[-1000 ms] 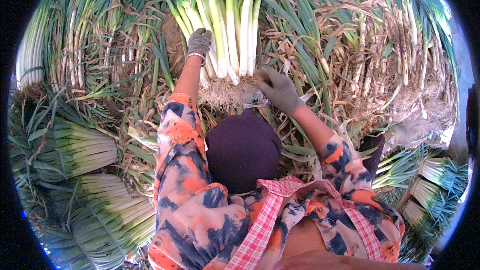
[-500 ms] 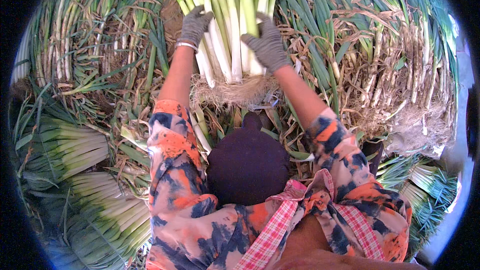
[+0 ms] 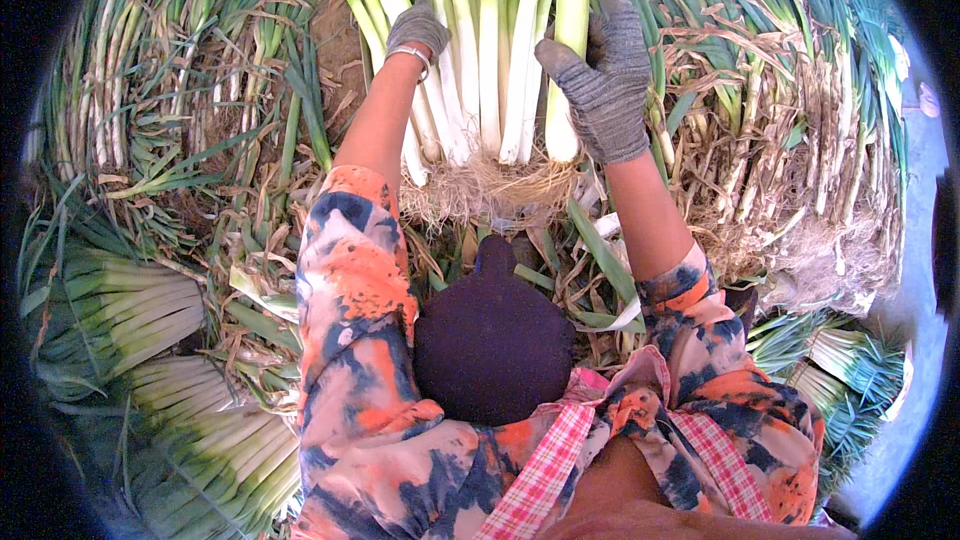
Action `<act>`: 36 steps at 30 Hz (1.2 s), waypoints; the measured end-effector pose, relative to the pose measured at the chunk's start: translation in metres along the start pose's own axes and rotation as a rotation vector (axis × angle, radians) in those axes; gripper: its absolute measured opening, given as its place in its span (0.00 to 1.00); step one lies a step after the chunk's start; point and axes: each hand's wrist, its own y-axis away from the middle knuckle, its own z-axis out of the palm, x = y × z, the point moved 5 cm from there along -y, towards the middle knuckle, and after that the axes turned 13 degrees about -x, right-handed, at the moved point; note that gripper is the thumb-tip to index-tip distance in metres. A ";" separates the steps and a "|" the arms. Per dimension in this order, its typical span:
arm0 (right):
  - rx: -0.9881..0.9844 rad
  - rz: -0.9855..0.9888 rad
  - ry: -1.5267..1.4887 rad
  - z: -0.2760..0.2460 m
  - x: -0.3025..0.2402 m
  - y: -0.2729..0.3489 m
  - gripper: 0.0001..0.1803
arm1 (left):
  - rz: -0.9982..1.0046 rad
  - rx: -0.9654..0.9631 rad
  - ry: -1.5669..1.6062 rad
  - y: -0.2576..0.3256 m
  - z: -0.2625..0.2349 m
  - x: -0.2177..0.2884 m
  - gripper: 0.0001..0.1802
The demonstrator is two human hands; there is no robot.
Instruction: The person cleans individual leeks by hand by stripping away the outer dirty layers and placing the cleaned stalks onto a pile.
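Cleaned leeks [image 3: 490, 70] with white stalks and green tops stand side by side in front of me, their pale stringy roots [image 3: 490, 190] toward me. My left hand [image 3: 418, 30], in a grey knit glove, is closed with curled fingers against stalks on the left side of the bunch. At its right side my gloved right hand [image 3: 610, 80] is wrapped round a thick leek [image 3: 572, 15], thumb across the front. Its far fingers are partly hidden behind the stalk.
Uncleaned leeks with dry leaves lie at far left [image 3: 130, 90] and far right [image 3: 780, 130]. Trimmed leeks are stacked in bundles at near left [image 3: 200, 420] and near right [image 3: 840, 360]. Peeled leaves [image 3: 600, 250] litter the ground around a dark rounded object [image 3: 495, 340] before me.
My right hand has moved right and away from me, with the thick leek now at the bunch's right edge. My left hand has shifted slightly right. The stalks are spread wider.
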 end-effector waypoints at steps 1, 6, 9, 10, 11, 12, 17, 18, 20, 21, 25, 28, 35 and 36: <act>-0.015 -0.014 0.046 0.004 -0.006 -0.002 0.35 | -0.002 -0.006 0.003 -0.006 0.002 -0.004 0.31; -0.063 -0.025 0.412 0.031 0.023 -0.011 0.35 | -0.035 -0.013 0.084 -0.006 0.016 -0.021 0.32; -0.186 0.263 0.709 0.064 0.063 0.008 0.37 | 0.062 0.031 0.814 -0.006 0.035 -0.039 0.22; -0.298 0.505 0.802 0.070 0.086 0.015 0.37 | 0.042 -0.031 1.146 0.007 0.034 -0.025 0.21; -0.413 0.620 0.847 0.079 0.120 0.026 0.38 | 0.068 -0.016 1.194 0.012 0.029 -0.020 0.22; -0.480 0.639 0.939 0.087 0.130 0.035 0.38 | 0.082 -0.008 1.259 0.014 0.032 -0.027 0.23; -0.528 0.661 0.987 0.094 0.122 0.029 0.36 | 0.154 0.238 0.861 0.040 0.027 -0.023 0.31; -0.528 0.647 0.994 0.095 0.123 0.028 0.35 | 0.154 0.324 0.623 0.046 0.025 -0.015 0.32; -0.523 0.640 1.005 0.092 0.126 0.031 0.34 | 0.118 0.331 0.389 0.059 0.016 0.015 0.32; -0.515 0.659 0.968 0.093 0.117 0.030 0.29 | 0.131 0.326 0.476 0.056 0.016 0.010 0.30; -0.518 0.572 0.842 0.091 0.098 0.049 0.27 | 0.204 0.526 0.426 0.053 0.021 0.006 0.26; -0.355 0.368 0.650 0.064 0.059 0.079 0.26 | 0.155 0.520 0.404 0.052 0.034 0.025 0.25; -0.377 0.022 0.788 0.030 0.042 0.163 0.18 | 0.137 0.320 0.031 0.012 0.059 0.007 0.24; -0.325 0.061 0.813 0.024 0.030 0.167 0.20 | 0.089 0.302 0.041 0.018 0.048 0.003 0.28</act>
